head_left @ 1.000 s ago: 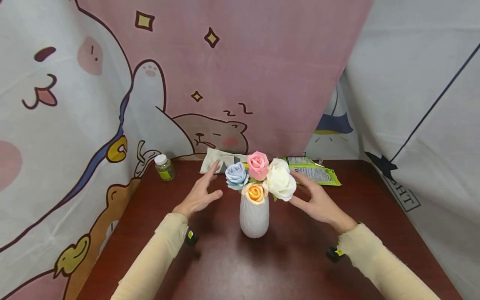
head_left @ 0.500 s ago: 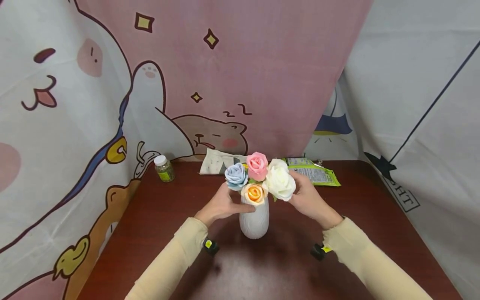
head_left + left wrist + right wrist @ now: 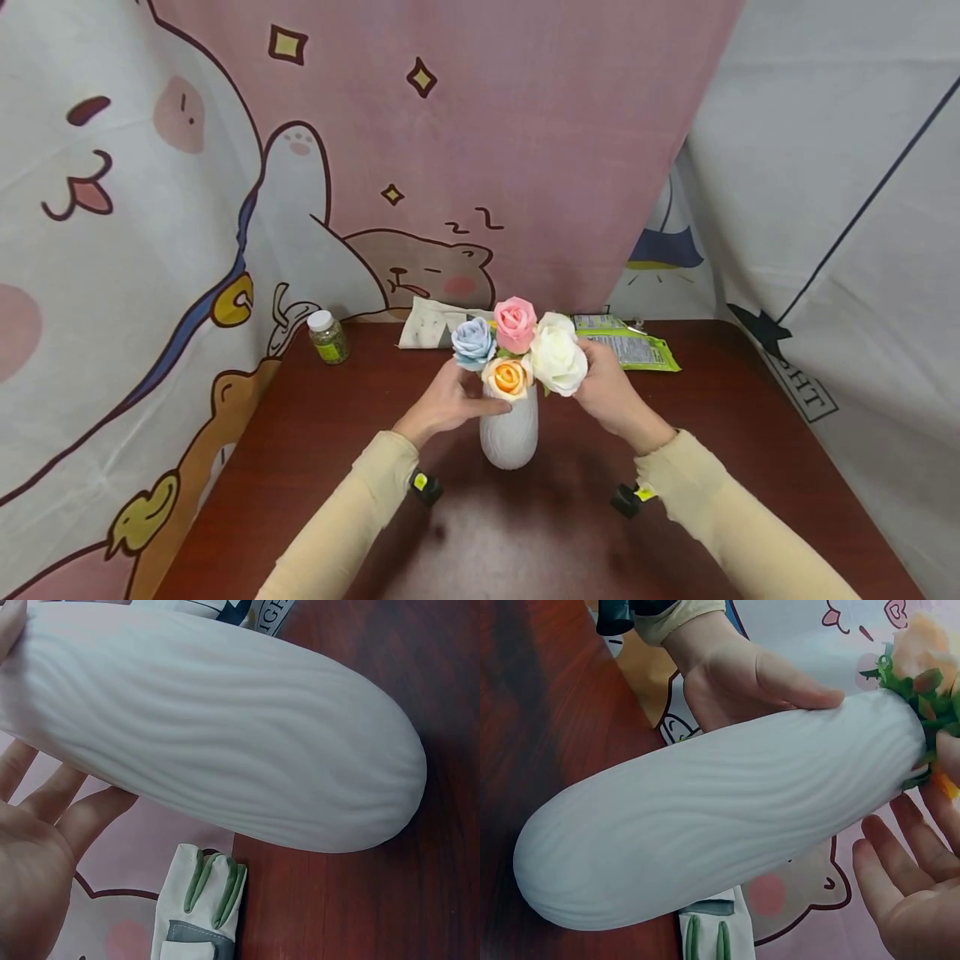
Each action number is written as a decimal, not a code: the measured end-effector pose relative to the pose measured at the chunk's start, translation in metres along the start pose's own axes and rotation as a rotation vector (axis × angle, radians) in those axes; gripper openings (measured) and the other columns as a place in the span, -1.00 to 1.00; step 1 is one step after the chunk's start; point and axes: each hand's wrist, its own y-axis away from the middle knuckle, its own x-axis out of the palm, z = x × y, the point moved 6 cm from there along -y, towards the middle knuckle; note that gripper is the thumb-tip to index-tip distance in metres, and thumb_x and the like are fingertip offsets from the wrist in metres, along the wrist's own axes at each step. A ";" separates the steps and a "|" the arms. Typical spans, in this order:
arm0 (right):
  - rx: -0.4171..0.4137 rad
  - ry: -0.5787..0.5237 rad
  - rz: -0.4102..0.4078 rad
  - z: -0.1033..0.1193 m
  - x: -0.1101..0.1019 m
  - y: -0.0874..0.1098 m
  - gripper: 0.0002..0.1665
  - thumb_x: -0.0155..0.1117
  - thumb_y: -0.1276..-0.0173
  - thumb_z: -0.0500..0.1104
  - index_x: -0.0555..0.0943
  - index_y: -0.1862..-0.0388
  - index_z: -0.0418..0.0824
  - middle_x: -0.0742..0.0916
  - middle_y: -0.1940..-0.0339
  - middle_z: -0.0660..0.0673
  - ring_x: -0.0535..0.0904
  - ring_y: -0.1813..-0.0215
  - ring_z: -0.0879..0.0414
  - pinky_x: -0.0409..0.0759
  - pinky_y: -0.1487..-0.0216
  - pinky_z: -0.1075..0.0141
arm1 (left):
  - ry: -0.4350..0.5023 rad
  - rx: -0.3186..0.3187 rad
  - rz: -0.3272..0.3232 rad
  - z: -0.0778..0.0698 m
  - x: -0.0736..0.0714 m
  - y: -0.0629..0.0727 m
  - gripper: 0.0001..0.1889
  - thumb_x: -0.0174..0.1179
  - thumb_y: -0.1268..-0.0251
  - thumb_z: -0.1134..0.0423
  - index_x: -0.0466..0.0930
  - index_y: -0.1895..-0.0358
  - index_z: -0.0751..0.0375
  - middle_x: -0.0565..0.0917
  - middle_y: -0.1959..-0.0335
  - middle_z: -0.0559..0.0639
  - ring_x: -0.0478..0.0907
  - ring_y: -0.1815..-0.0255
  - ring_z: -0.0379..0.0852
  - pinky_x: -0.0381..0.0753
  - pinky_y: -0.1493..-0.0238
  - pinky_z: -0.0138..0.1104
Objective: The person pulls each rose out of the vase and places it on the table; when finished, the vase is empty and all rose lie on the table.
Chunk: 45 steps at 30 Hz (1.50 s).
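A white vase (image 3: pixel 510 437) with a wavy surface stands in the middle in the head view. Artificial roses fill its mouth: blue (image 3: pixel 473 343), pink (image 3: pixel 515 325), orange (image 3: pixel 507 379) and white (image 3: pixel 558 354). My left hand (image 3: pixel 442 406) grips the upper vase from the left, thumb across the front and fingers behind. From the right, my right hand (image 3: pixel 611 390) curls round the vase's mouth below the white rose. In the right wrist view its thumb (image 3: pixel 949 754) lies by the green leaves (image 3: pixel 922 697); its exact contact is partly hidden. Whether the base touches the table is unclear.
On the dark red table (image 3: pixel 300 508), a white-lidded jar (image 3: pixel 328 337) stands at the back left. A white and grey glove (image 3: pixel 199 915) lies behind the vase. Green packets (image 3: pixel 633 350) lie at the back right. Printed curtains (image 3: pixel 540 150) surround the table.
Both hands have come in to the vase, and the left fingers and thumb have closed round it. In the last half second vase and roses have shifted slightly up in the head view.
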 end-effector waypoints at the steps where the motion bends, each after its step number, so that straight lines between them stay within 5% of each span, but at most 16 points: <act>1: 0.000 0.000 -0.007 0.000 0.000 -0.001 -0.54 0.29 -0.38 -0.50 0.53 -0.24 -0.63 0.70 -0.05 -0.44 0.63 0.04 0.19 0.69 0.03 0.36 | 0.002 0.000 -0.002 0.000 -0.001 -0.001 -0.19 0.60 -0.07 0.39 0.46 -0.44 0.15 0.65 -0.28 0.05 0.60 -0.14 -0.08 0.71 -0.01 -0.22; 12: 0.005 -0.010 0.024 0.002 0.006 -0.015 -0.38 0.29 -0.49 -0.39 0.41 -0.49 -0.43 0.63 -0.30 -0.37 0.58 -0.13 0.13 0.62 -0.12 0.40 | 0.058 0.002 -0.014 0.005 -0.008 -0.013 -0.11 0.57 -0.09 0.45 0.37 -0.53 0.08 0.56 -0.39 0.02 0.56 -0.34 0.01 0.58 -0.34 -0.01; 21: 0.056 -0.137 0.012 -0.003 0.007 -0.021 -0.46 0.18 -0.50 -0.46 0.41 -0.42 -0.56 0.68 -0.06 -0.13 0.59 -0.01 0.21 0.66 0.01 0.36 | 0.077 -0.033 0.014 0.009 -0.009 -0.014 -0.12 0.55 -0.13 0.46 0.35 -0.54 0.10 0.57 -0.39 0.05 0.57 -0.32 0.03 0.59 -0.32 -0.03; 28: 0.076 -0.207 0.085 -0.004 0.010 -0.025 -0.51 0.18 -0.51 -0.44 0.42 -0.37 -0.57 0.69 0.04 0.02 0.58 0.03 0.21 0.64 0.03 0.37 | 0.055 -0.024 0.007 0.011 -0.010 -0.014 -0.12 0.55 -0.14 0.44 0.34 -0.55 0.10 0.55 -0.42 0.03 0.52 -0.38 0.01 0.53 -0.37 0.01; 33: 0.080 -0.217 0.059 -0.006 0.008 -0.025 -0.53 0.19 -0.47 -0.47 0.45 -0.32 -0.57 0.68 0.07 -0.03 0.60 0.11 0.19 0.65 0.18 0.36 | 0.057 -0.030 0.001 0.013 -0.010 -0.013 -0.11 0.55 -0.15 0.41 0.32 -0.57 0.08 0.52 -0.45 -0.02 0.50 -0.38 -0.02 0.52 -0.37 0.02; 41: 0.028 -0.130 0.029 -0.002 0.007 -0.015 -0.42 0.23 -0.38 -0.53 0.40 -0.37 -0.64 0.60 -0.22 -0.32 0.56 -0.13 0.16 0.66 -0.05 0.38 | 0.105 -0.019 0.007 0.015 -0.008 -0.013 -0.14 0.52 -0.14 0.50 0.35 -0.53 0.16 0.56 -0.39 0.10 0.55 -0.30 0.00 0.60 -0.33 -0.09; 45: -0.003 -0.161 0.014 -0.003 0.007 -0.010 -0.38 0.23 -0.34 -0.56 0.40 -0.39 -0.63 0.62 -0.24 -0.26 0.58 -0.18 0.19 0.66 -0.10 0.39 | 0.141 -0.027 0.019 0.017 -0.006 -0.014 -0.19 0.50 -0.15 0.52 0.38 -0.50 0.21 0.59 -0.34 0.14 0.58 -0.26 -0.01 0.61 -0.31 -0.14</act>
